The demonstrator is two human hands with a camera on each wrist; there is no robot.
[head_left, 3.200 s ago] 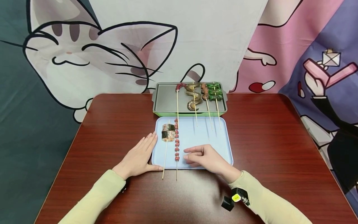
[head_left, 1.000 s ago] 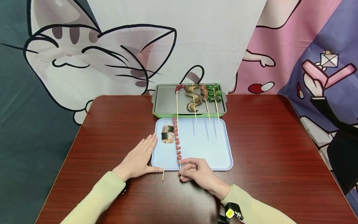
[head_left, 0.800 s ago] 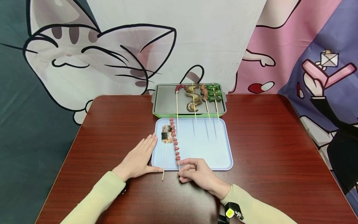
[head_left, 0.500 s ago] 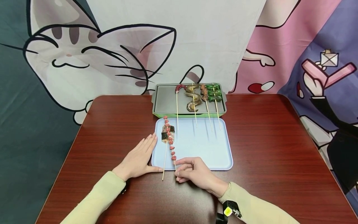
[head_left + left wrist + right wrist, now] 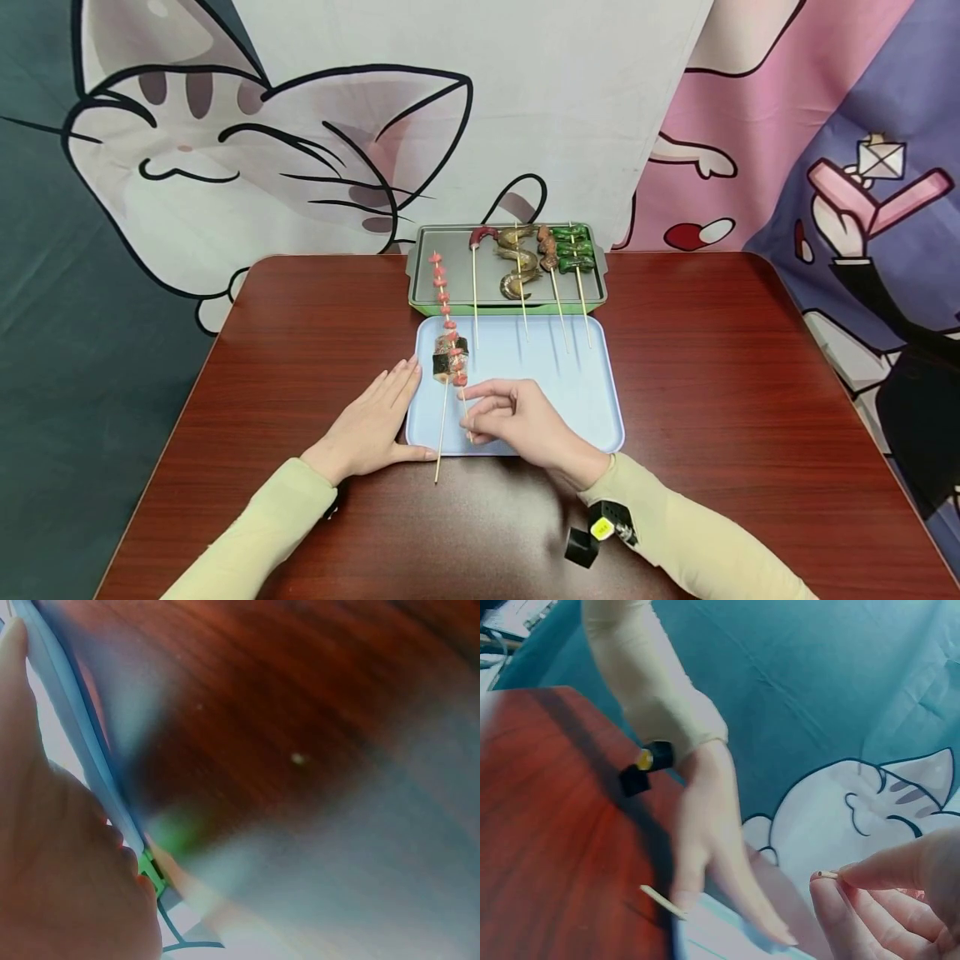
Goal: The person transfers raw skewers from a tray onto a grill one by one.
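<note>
Head view alone shows the red skewer's (image 5: pixel 450 326) far end (image 5: pixel 436 259); right fingers (image 5: pixel 493 387) pinch its stick (image 5: pixel 464 403), left fingers (image 5: pixel 397 387) straight.

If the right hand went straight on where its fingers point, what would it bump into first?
Past the red skewer it pinches, the right hand would probably meet the banded skewer's bare stick, though it may pass above; depth is unclear.

The worktop (image 5: pixel 315 333) is glossy, reddish-brown, with rounded far corners. On it lie a light-blue tray (image 5: pixel 573 396) and, just beyond, a green-sided grey pan (image 5: pixel 459 275).
</note>
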